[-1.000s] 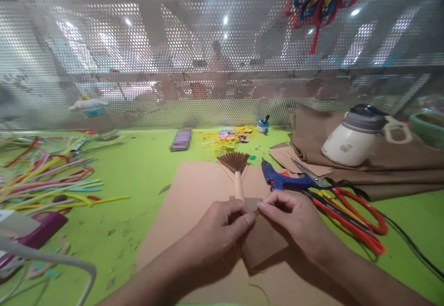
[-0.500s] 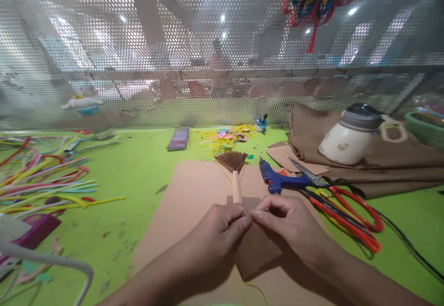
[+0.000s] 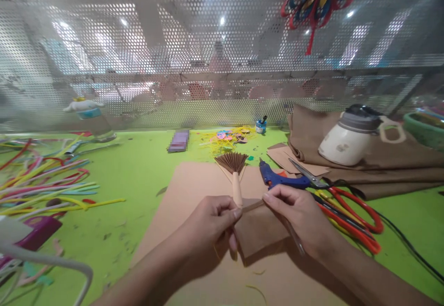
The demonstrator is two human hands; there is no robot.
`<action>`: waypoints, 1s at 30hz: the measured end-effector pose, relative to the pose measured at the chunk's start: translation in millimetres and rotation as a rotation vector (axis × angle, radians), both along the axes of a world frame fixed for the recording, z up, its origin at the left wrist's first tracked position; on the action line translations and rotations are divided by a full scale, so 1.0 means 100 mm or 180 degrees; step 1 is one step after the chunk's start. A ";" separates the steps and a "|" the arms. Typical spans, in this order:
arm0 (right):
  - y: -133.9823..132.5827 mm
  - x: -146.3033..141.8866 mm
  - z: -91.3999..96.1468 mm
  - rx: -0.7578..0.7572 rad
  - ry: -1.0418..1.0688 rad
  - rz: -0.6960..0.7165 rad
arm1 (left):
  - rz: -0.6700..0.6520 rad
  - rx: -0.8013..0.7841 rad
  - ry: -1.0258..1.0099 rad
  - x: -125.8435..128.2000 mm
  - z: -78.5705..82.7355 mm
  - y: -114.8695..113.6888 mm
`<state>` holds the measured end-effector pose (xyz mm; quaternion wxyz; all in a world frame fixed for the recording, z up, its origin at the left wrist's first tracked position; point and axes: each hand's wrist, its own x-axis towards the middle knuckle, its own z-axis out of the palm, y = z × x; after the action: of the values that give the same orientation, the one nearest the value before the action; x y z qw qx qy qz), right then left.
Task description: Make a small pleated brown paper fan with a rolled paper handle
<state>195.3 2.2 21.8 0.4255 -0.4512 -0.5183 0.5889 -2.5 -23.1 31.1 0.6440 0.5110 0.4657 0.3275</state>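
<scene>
Between my two hands is a piece of brown paper point(image 3: 262, 232), its upper edge folded over in a narrow strip. My left hand point(image 3: 217, 220) pinches its upper left corner between thumb and fingers. At the upper right corner, my right hand point(image 3: 298, 213) has thumb and forefinger closed on the fold. Just beyond the paper, a small pleated brown fan point(image 3: 231, 162) with a pale handle point(image 3: 236, 189) lies on a tan cardboard sheet point(image 3: 173, 204). The handle's near end comes close to my left fingertips.
A blue glue gun point(image 3: 282, 177), red-handled scissors point(image 3: 360, 206) and pliers point(image 3: 350, 227) lie on the right. A white bottle point(image 3: 347, 142) rests on folded brown cloth point(image 3: 391, 169). Colourful pipe cleaners point(image 3: 52, 181) spread at left. A perforated screen point(image 3: 194, 33) stands behind.
My hands have moved apart along the paper's upper edge, the right one going right and slightly up. The paper is tilted up, showing more of its face and the folded strip.
</scene>
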 end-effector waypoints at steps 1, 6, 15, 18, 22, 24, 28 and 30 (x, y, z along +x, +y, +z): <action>0.00 0.00 0.00 -0.0020 0.0020 -0.0033 | 0.0008 -0.0009 -0.0067 0.01 0.00 0.00; 0.01 -0.02 0.02 -0.0233 0.0237 -0.0004 | -0.0031 -0.0274 -0.0307 0.06 0.01 -0.04; -0.01 -0.01 0.05 -0.0081 -0.0012 -0.0032 | 0.0227 -0.0218 -0.0745 0.08 -0.04 -0.06; -0.02 -0.03 0.02 -0.0240 0.0166 0.0040 | 0.0263 -0.0190 -0.0590 0.08 0.03 -0.05; -0.04 -0.03 0.07 -0.0445 0.0729 0.0152 | 0.0404 -0.0312 -0.0905 0.04 0.02 -0.04; -0.06 0.01 0.14 -0.0371 0.0832 0.0517 | 0.0251 -0.0424 -0.1151 0.01 -0.04 -0.05; -0.10 0.07 0.23 0.0230 0.0251 0.1662 | -0.0380 -0.0715 -0.1323 -0.03 -0.16 -0.07; -0.14 0.05 0.22 0.0406 0.0217 0.1802 | -0.0445 -0.0789 -0.1357 -0.01 -0.18 -0.08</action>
<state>200.7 -11.7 43.6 0.2890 -0.2410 -0.6449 0.6652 -3.3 -31.6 12.9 0.8064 0.3786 0.3195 0.3230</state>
